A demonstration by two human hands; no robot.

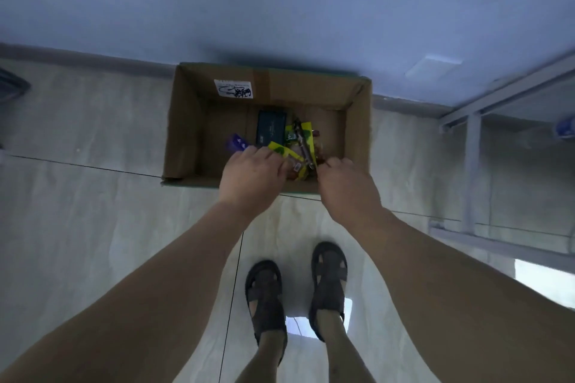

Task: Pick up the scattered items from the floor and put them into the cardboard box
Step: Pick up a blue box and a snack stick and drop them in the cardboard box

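Both bare forearms fill the bottom of the frame, and between them, at lower centre, two feet in dark strapped sandals point(295, 292) stand on the pale glossy tiled floor point(93, 227). Going left to right: the left hand point(252, 177) reaches over the near wall of the open brown cardboard box point(186, 121) at mid-frame, its fingers curled down onto a yellow-and-green snack packet point(281, 151); whether it truly grips the packet or only rests on it I cannot tell. Beside it the right hand point(345, 183) pinches the lower end of a slim dark metal-clipped strap-like item point(303, 140) that lies across the packets. Deeper in the box sit a small purple wrapper point(237, 142) toward the left and a dark rectangular flat case point(271, 128) at the centre. This looks like the release step: to do it well, both hands should lower their items close to the pile before letting go, so nothing bounces out, and the strap should be laid flat, not dropped on end. The box's far wall stands against the blue wall point(280, 9) at the top of the frame, so the hands should withdraw straight up and back toward the feet. Open floor lies at the left; at the right a grey metal frame point(473, 140) stands near the box and narrows the room there. No loose items show on the visible floor, so the task seems nearly done.
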